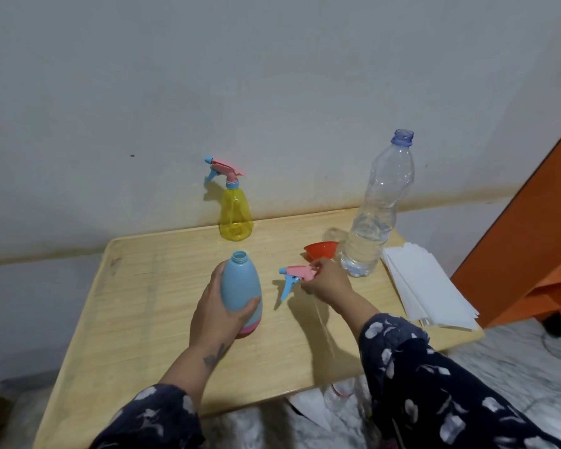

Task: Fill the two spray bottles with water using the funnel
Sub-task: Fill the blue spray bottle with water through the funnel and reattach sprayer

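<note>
Steadying the open blue bottle point(241, 285) mid-surface, the left hand point(219, 314) wraps it; the right hand point(326, 280) pinches the sprayer head point(297, 276). Park it aside, then seat the funnel point(321, 250).

Soft, fairly dim indoor light falls from above and to the right, throwing faint shadows leftward from the yellow spray bottle point(235, 218) onto the wall point(143, 92), while the wide lens bows the desk point(143, 319) edges and the whole picture looks slightly soft and grainy.
</note>
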